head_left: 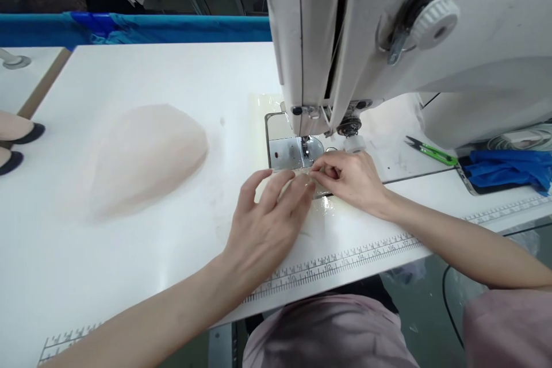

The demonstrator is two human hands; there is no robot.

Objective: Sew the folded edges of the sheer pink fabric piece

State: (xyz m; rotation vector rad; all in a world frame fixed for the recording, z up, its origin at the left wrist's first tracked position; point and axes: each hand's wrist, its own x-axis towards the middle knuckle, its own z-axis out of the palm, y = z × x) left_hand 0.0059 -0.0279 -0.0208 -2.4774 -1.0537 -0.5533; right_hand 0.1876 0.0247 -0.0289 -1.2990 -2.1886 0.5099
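My left hand (276, 213) rests in front of the sewing machine's metal needle plate (284, 152), with its fingers spread and pointing away from me. Its index fingertip is close to my right hand (353, 181), whose thumb and index finger are pinched together just in front of the presser foot (306, 146). Whatever lies between those fingers is too small or hidden to make out. Above both hands stands the white sewing machine head (319, 40). A sheer pale-pink piece of fabric (150, 155) lies on the white table, left of my hands.
Green-handled thread snips (431, 151) lie right of the machine, beside a blue cloth (509, 168) on a dark flat object. A printed ruler strip (336, 264) runs along the front edge. Beige pieces with black tips (21, 129) reach in at the left.
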